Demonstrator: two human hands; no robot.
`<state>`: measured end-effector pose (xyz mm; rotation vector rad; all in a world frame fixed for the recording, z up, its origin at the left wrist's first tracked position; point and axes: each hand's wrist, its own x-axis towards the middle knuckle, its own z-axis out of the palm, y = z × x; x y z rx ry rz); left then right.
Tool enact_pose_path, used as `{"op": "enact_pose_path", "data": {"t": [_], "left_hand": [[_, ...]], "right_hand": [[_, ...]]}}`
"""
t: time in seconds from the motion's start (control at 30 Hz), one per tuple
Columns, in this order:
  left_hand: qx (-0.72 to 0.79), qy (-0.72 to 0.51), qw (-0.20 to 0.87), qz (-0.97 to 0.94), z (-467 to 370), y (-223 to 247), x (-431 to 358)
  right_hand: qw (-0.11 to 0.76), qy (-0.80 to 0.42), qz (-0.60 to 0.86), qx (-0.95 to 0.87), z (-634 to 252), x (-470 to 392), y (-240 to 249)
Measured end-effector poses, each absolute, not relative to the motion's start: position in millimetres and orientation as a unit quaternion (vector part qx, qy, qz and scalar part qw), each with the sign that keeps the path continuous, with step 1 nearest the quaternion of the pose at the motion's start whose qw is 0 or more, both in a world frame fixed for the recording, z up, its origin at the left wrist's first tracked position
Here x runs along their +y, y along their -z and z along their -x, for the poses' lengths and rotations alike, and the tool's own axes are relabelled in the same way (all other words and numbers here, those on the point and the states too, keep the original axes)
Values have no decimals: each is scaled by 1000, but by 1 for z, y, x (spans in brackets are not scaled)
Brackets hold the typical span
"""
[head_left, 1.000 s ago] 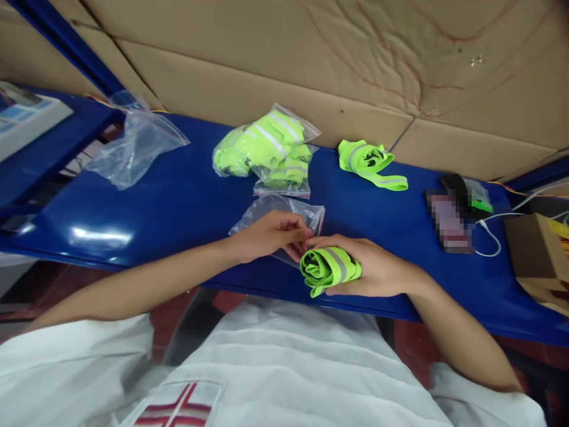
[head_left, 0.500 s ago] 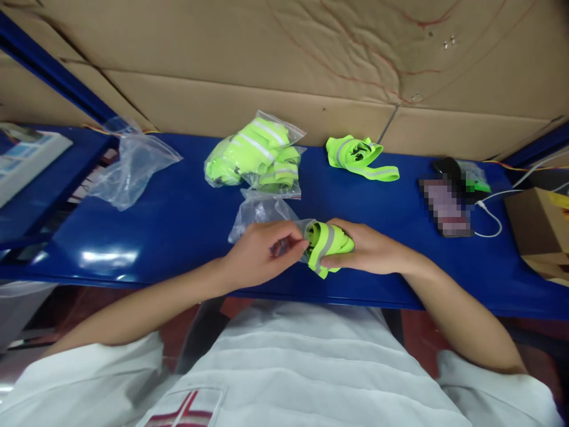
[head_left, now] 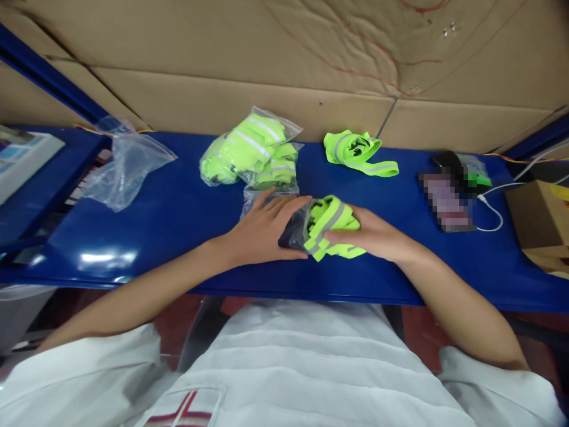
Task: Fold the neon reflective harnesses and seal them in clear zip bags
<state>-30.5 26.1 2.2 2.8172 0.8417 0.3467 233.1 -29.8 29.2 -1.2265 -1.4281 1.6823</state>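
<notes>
My right hand [head_left: 376,234] grips a folded bundle of neon-yellow reflective strap [head_left: 335,222] with a grey stripe, its thumb across the near side. The bundle's left end is at the mouth of a clear plastic bag [head_left: 297,230]. My left hand [head_left: 262,232] curves around this bag, thumb below and fingers above, some of them spread; part of the bag is hidden behind it. Beyond the hands, bagged neon-yellow straps [head_left: 249,148] lie on the blue table [head_left: 178,237]. A loose coiled reflective strap [head_left: 355,151] rests farther right, one end trailing.
An empty clear bag [head_left: 128,166] lies at the left. At the right are a phone [head_left: 447,201] with a white cable, a black object [head_left: 447,161] and a cardboard box [head_left: 537,219]. A cardboard wall [head_left: 244,89] stands along the table's back edge.
My left hand has gone from pinching at the bag's edge to spreading around the bag. The bundle in my right hand has shifted slightly up and right.
</notes>
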Motion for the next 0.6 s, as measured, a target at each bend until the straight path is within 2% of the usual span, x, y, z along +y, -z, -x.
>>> {"op": "enact_pose_path", "data": {"t": [0.13, 0.27, 0.4, 0.6], "left_hand": [[297, -150, 78, -940, 23, -12, 18], [324, -197, 40, -924, 15, -13, 12], [379, -198, -21, -904, 8, -9, 6], [382, -200, -68, -900, 3, -9, 1]], "right_hand": [[385, -621, 474, -491, -238, -31, -37], [433, -451, 546, -558, -231, -35, -32], [383, -274, 633, -614, -223, -38, -27], [386, -186, 648, -629, -225, -38, -26]]}}
